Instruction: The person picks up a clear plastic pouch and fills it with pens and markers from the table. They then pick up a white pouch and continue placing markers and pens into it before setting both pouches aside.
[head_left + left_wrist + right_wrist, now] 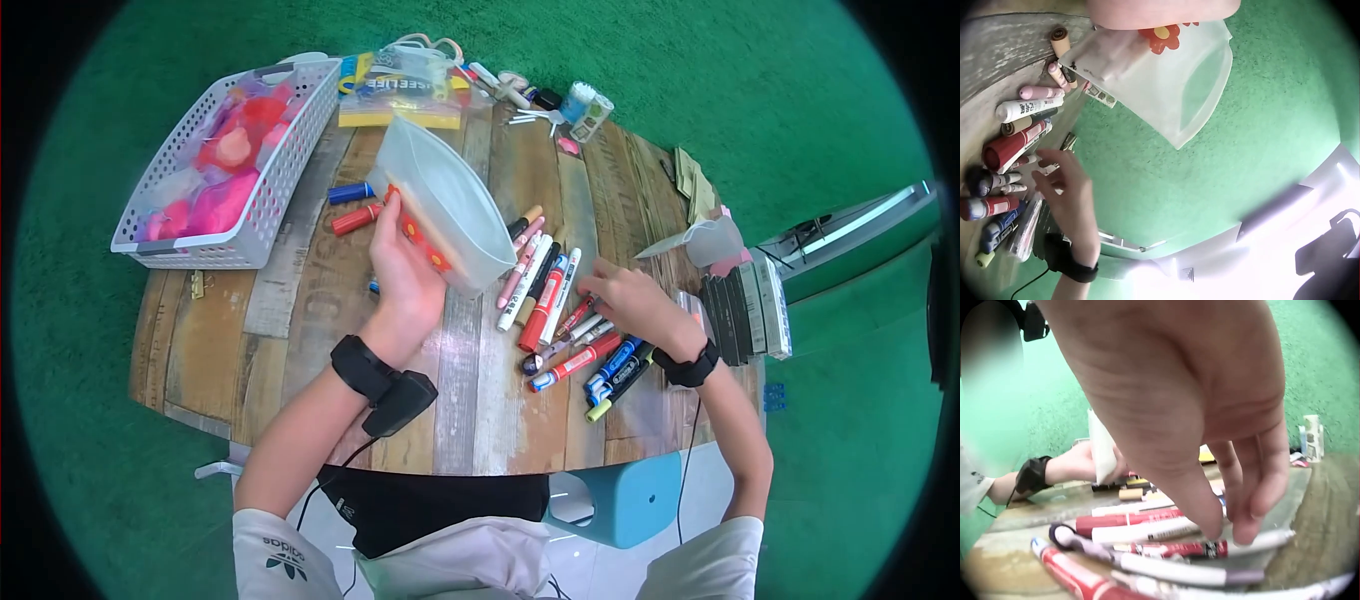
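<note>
My left hand [405,280] holds up a translucent white pouch [455,210] printed with red flowers, its wide mouth tipped toward the right. In the left wrist view the pouch [1172,94] hangs beside part of the left hand, and pale shapes show through its wall. My right hand [645,305] reaches down over a heap of markers and pens. In the right wrist view its thumb and fingers [1244,534] are parted, tips right at a dark red pen [1179,549]. Near it lie a red-and-white marker [575,362], a blue marker [612,365] and a white marker [560,297].
A white perforated basket [290,165] of pink and red items stands at the left. A blue marker [350,193] and a red marker [356,219] lie beside the pouch. Clear bags [400,85] and small containers [578,100] sit at the back; stacked dark boxes [728,315] are at the right.
</note>
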A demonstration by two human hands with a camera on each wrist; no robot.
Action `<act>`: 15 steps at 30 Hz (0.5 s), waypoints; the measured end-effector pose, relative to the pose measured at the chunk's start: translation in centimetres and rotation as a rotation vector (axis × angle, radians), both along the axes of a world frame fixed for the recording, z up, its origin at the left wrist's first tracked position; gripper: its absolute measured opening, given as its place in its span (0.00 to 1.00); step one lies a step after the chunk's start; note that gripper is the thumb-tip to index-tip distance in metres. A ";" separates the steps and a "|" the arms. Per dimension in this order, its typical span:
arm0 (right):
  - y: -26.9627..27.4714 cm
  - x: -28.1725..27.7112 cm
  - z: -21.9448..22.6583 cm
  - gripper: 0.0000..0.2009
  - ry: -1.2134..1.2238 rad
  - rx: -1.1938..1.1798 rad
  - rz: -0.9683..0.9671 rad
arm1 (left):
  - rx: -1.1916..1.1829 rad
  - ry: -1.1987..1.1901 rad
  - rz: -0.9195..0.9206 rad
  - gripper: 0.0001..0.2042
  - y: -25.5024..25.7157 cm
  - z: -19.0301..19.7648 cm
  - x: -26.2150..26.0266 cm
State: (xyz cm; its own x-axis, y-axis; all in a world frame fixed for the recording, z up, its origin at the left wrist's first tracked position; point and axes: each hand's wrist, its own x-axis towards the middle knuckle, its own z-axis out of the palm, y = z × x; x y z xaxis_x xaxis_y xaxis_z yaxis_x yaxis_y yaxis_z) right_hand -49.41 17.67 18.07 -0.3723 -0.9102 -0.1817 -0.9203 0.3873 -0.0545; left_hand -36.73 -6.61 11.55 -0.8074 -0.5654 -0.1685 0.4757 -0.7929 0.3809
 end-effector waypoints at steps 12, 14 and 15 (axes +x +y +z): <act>-1.4 0.6 -0.8 0.17 0.034 -0.210 0.087 | -0.014 -0.051 0.046 0.21 -0.3 0.1 0.0; -1.4 0.4 -0.8 0.16 0.029 -0.193 0.086 | -0.015 -0.035 0.051 0.21 -0.3 -0.2 -0.2; -1.4 0.4 -0.9 0.15 0.027 -0.180 0.092 | -0.011 -0.036 0.047 0.21 -0.3 -0.2 -0.1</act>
State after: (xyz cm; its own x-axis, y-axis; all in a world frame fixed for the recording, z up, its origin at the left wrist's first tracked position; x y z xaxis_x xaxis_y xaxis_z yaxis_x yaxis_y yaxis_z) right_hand -48.99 16.23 17.22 -0.2889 -0.9573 -0.0044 -0.9533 0.2881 -0.0904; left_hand -36.88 -6.87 11.36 -0.7735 -0.6045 -0.1907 0.4981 -0.7657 0.4069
